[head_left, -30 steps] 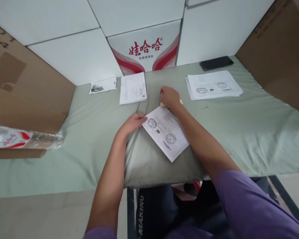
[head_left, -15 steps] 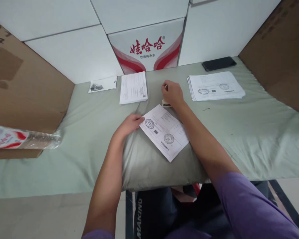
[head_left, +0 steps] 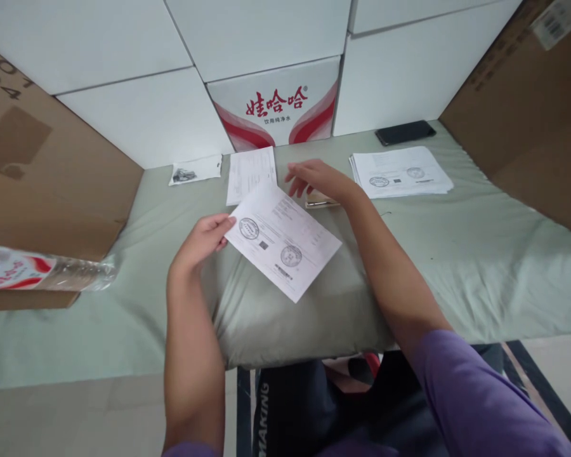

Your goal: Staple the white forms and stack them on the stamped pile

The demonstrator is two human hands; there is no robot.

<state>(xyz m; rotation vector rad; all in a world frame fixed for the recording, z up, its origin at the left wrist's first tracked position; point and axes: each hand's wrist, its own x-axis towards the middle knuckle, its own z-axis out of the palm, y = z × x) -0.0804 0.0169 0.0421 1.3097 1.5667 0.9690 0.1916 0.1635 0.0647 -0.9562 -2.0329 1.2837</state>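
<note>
Head view: left hand fingers pinch the stamped sheet by its 9 o'clock corner, sheet lifted over the green pad at frame centre; right hand, fingers spread and empty, hovers at the sheet's 1 o'clock over a small stamp.

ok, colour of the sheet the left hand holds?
White sheet with black print and two round stamps, pinched at its corner by the left hand. Head view.
</note>
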